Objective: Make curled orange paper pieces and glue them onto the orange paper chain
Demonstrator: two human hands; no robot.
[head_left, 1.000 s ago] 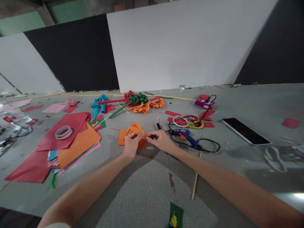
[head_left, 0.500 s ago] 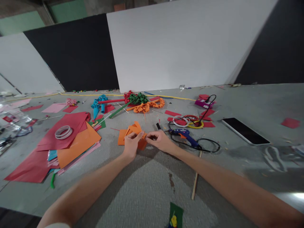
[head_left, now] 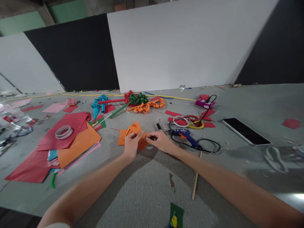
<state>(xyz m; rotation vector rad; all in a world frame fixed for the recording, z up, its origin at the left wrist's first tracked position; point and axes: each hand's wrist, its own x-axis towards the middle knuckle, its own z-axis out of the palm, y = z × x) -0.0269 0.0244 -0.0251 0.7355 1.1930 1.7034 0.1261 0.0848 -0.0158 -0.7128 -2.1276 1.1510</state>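
Observation:
My left hand [head_left: 131,145] is closed, thumb and fingers pinching a piece of orange paper [head_left: 144,135]. Close on its right, my right hand [head_left: 161,141] has its fingertips pinched together at the paper's right end; whatever lies between them is too small to make out. Several other orange paper pieces [head_left: 122,136] lie under and behind my left hand. A blue glue gun [head_left: 186,136] with an orange trigger rests on the floor just right of my right hand, its nozzle towards the fingers. A small black strip [head_left: 158,126] shows behind my right hand.
Coloured paper sheets [head_left: 79,145] with tape rolls [head_left: 63,132] lie left. Curled paper flowers [head_left: 140,98] sit behind. To the right are tape rings [head_left: 181,121], a purple power socket [head_left: 204,103], a phone [head_left: 245,131] and a wooden stick [head_left: 196,182].

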